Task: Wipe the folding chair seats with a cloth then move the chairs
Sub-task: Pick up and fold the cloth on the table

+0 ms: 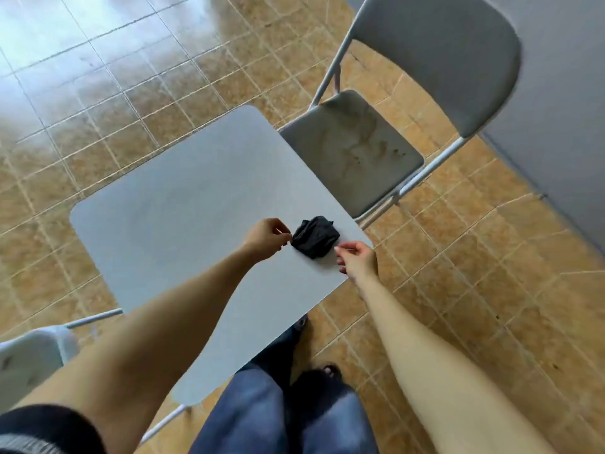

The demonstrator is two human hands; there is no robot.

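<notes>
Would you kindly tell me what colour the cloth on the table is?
The cloth is black, shown in the head view, crumpled on the light grey table.

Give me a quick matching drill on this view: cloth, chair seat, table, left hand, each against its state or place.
Column one:
1. crumpled black cloth
2. grey padded folding chair seat
3. light grey square table
4. left hand

Column two:
A. stained, not yet wiped
B. pinching the cloth's left edge
C. lying near the table's right corner
D. bearing the cloth

Pairs: 1-C, 2-A, 3-D, 4-B
</notes>
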